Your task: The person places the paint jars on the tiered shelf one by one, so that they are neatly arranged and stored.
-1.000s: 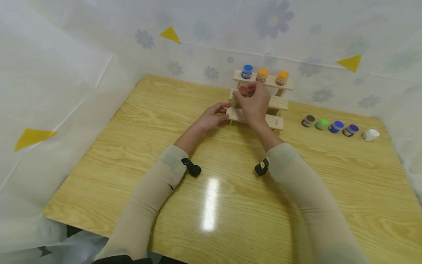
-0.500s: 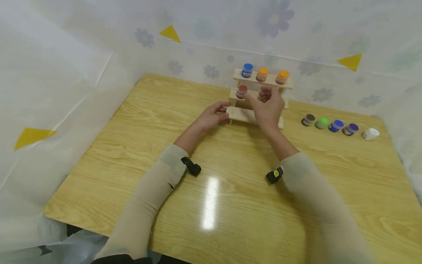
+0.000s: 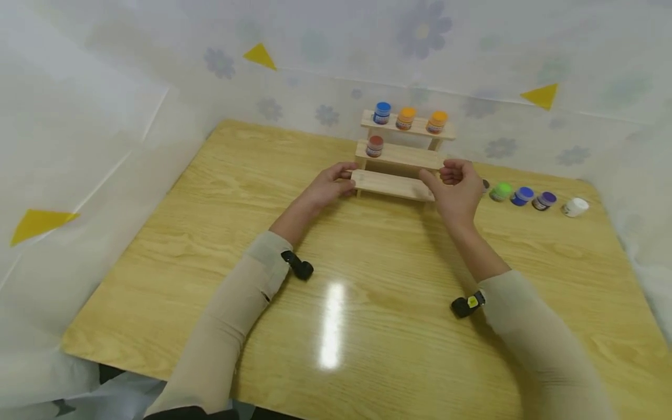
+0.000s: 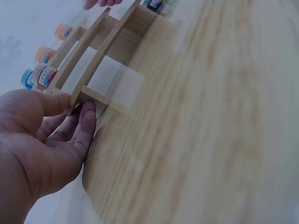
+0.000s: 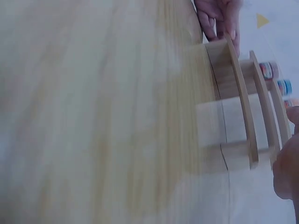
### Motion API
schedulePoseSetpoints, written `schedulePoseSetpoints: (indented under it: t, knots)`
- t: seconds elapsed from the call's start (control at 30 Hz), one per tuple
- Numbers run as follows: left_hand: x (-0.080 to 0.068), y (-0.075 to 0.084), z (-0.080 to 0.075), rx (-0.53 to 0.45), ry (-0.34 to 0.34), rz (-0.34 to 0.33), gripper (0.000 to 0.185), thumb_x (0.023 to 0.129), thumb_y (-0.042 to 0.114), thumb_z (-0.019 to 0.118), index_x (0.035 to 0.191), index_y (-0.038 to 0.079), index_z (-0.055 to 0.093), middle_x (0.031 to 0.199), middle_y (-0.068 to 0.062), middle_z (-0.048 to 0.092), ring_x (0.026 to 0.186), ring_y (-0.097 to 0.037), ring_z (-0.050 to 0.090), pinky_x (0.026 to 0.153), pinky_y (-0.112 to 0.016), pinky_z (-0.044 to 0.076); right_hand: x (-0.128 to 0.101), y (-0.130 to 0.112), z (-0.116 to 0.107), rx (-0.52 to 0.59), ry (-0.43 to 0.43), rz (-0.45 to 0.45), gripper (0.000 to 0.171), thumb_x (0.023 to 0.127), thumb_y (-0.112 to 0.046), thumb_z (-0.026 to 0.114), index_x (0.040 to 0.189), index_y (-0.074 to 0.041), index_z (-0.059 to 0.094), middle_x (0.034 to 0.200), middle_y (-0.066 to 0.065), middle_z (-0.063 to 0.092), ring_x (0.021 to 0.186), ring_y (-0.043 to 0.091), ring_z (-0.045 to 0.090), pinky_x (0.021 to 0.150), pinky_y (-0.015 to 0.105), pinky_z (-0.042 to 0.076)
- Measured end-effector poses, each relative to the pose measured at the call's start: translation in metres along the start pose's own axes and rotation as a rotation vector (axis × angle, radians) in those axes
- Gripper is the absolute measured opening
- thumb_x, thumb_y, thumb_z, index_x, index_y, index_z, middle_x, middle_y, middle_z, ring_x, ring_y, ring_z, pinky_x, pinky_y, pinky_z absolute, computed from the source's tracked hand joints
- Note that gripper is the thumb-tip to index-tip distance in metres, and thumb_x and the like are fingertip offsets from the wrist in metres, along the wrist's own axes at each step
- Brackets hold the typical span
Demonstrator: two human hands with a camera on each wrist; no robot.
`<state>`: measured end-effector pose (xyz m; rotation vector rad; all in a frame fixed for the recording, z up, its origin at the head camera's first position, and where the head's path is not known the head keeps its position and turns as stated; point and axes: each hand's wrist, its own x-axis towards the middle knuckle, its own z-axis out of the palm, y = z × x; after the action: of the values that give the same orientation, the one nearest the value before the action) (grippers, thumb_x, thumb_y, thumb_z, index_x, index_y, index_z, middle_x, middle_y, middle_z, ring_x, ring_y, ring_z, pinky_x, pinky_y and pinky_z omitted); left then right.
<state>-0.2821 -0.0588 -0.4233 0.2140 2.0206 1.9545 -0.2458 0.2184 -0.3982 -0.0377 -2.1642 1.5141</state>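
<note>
A three-step wooden stand (image 3: 394, 184) stands near the back of the table. My left hand (image 3: 325, 186) holds the left end of its lowest step; in the left wrist view the thumb lies against the board and the fingers reach under it. On the middle step, at the left, sits a paint jar with a reddish-brown lid (image 3: 375, 147). A blue paint jar (image 3: 382, 114) and two orange paint jars (image 3: 406, 118) share the top step. My right hand (image 3: 459, 192) hovers by the stand's right end, fingers loosely bent around nothing, partly hiding a dark-lidded jar (image 3: 485, 186).
Right of the stand, a row of paint jars runs along the table (image 3: 367, 321): green (image 3: 501, 192), blue (image 3: 522, 196), purple (image 3: 544, 201) and white (image 3: 575, 207). A flower-patterned sheet (image 3: 325, 87) hangs behind the table.
My right hand has let go of the reddish-brown jar on the middle step and moved right, toward the row of jars. The left hand stays on the stand; the head view has shifted slightly.
</note>
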Motion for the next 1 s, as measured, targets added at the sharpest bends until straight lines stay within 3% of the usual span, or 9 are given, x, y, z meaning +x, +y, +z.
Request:
schedulePoseSetpoints:
  t: [0.17, 0.33, 0.63, 0.9, 1.0]
  knots:
    - [-0.001, 0.001, -0.001, -0.004, 0.013, -0.014, 0.045, 0.100, 0.004, 0.057, 0.144, 0.010, 0.050, 0.128, -0.016, 0.052, 0.111, -0.027, 0.059, 0.095, -0.032, 0.054, -0.002, 0.011, -0.028, -0.014, 0.034, 0.037, 0.046, 0.078, -0.025, 0.087, 0.113, -0.005, 0.064, 0.105, 0.016, 0.063, 0.097, 0.028, 0.058, 0.081, 0.022, 0.050]
    - [-0.002, 0.002, 0.000, -0.008, 0.001, -0.016, 0.044, 0.100, 0.005, 0.057, 0.143, 0.011, 0.050, 0.128, -0.016, 0.052, 0.111, -0.027, 0.059, 0.096, -0.033, 0.054, -0.006, 0.010, -0.069, -0.036, 0.088, 0.119, 0.042, 0.079, -0.022, 0.085, 0.112, -0.006, 0.065, 0.104, 0.015, 0.062, 0.094, 0.023, 0.059, 0.078, 0.017, 0.050]
    - [-0.007, 0.004, -0.003, 0.006, 0.004, -0.027, 0.044, 0.101, 0.006, 0.057, 0.144, 0.012, 0.049, 0.129, -0.015, 0.050, 0.112, -0.027, 0.058, 0.097, -0.034, 0.053, 0.007, 0.063, -0.150, -0.104, 0.230, 0.300, 0.057, 0.074, -0.027, 0.088, 0.120, -0.002, 0.064, 0.100, 0.000, 0.063, 0.086, 0.005, 0.059, 0.076, 0.011, 0.051]
    - [-0.006, 0.005, -0.003, 0.022, -0.005, -0.014, 0.045, 0.101, 0.008, 0.057, 0.144, 0.012, 0.049, 0.128, -0.015, 0.050, 0.113, -0.030, 0.059, 0.097, -0.034, 0.053, 0.019, 0.081, -0.213, -0.126, 0.369, 0.481, 0.059, 0.070, -0.034, 0.090, 0.120, -0.017, 0.063, 0.101, -0.009, 0.060, 0.082, -0.002, 0.055, 0.069, 0.007, 0.048]
    - [-0.005, 0.005, 0.000, 0.021, -0.008, -0.020, 0.044, 0.101, 0.007, 0.057, 0.144, 0.012, 0.049, 0.128, -0.015, 0.050, 0.113, -0.030, 0.058, 0.097, -0.035, 0.053, 0.024, 0.089, -0.229, -0.063, 0.399, 0.581, 0.066, 0.064, -0.034, 0.093, 0.120, -0.021, 0.061, 0.104, -0.011, 0.058, 0.084, -0.002, 0.052, 0.065, 0.004, 0.046]
